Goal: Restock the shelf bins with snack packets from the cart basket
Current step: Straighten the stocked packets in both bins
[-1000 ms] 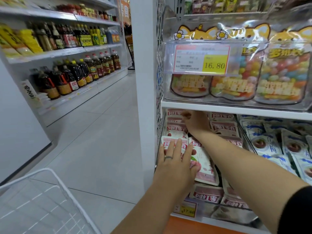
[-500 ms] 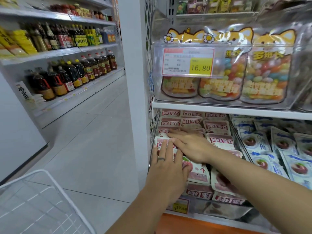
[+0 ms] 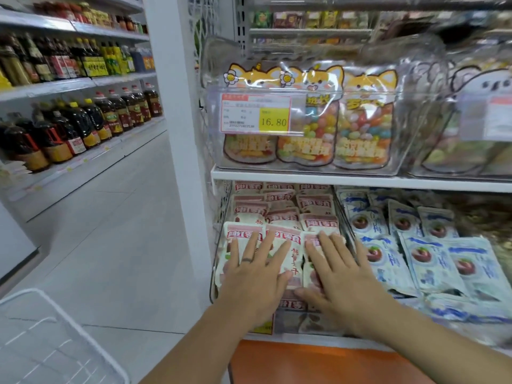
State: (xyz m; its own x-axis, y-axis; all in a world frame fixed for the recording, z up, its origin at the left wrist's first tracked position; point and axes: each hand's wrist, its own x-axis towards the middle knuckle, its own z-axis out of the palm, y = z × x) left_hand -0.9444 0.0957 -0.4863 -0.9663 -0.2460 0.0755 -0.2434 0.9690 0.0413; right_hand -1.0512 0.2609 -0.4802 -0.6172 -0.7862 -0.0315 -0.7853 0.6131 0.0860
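Pink-and-white snack packets (image 3: 288,256), blue-and-white packets (image 3: 432,261), yellow price tag (image 3: 273,121), orange base (image 3: 318,364).

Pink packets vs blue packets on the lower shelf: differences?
Labels: pink packets have red banners, blue packets a round red fruit picture. Place: pink packets lie left of the wire divider, blue packets right of it. Contact: left hand and right hand lie flat on pink packets; neither palm rests on blue packets. Both are flat pouches in overlapping rows.

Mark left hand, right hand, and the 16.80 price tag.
left hand (image 3: 250,278): head view, back of the hand.
right hand (image 3: 342,281): head view, back of the hand.
16.80 price tag (image 3: 256,113): head view, middle of the label face.
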